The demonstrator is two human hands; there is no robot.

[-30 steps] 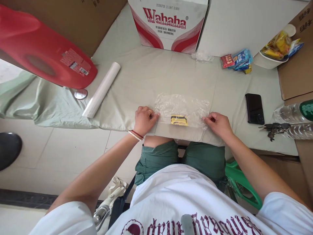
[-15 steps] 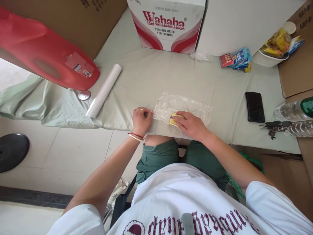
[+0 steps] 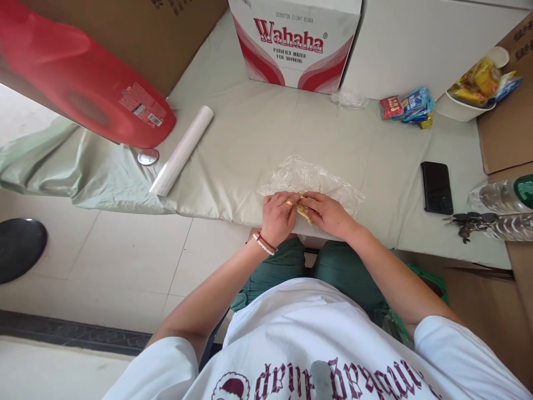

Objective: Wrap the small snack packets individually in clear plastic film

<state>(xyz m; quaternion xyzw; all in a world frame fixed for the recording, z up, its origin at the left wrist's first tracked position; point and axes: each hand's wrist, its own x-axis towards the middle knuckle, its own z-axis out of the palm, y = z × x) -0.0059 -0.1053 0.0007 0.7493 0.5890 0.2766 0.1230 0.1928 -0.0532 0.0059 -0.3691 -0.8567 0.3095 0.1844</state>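
A sheet of thin clear plastic wrap [image 3: 310, 173] lies crumpled near the table's front edge. On its near part is a small yellow snack packet [image 3: 305, 214], mostly covered by my fingers. My right hand [image 3: 331, 216] holds the packet from the right, fingers closed over it. My left hand [image 3: 278, 215] meets it from the left, its fingers bent and pressed down on the wrap against the packet. The fingertips of both hands almost touch, so what lies under them is hidden.
To the left lie a white roll [image 3: 182, 151], a small round shiny lid [image 3: 147, 157] and a large red jug [image 3: 95, 83]. A Wahaha carton [image 3: 297, 50] stands behind. Rightward are snack packets [image 3: 412, 105], a phone [image 3: 436, 188], keys [image 3: 468, 222] and bottles [image 3: 499, 195].
My left hand has moved right, from the wrap's left edge to the packet, bringing the wrap's edge with it. My right hand stays at the packet, which now shows less.
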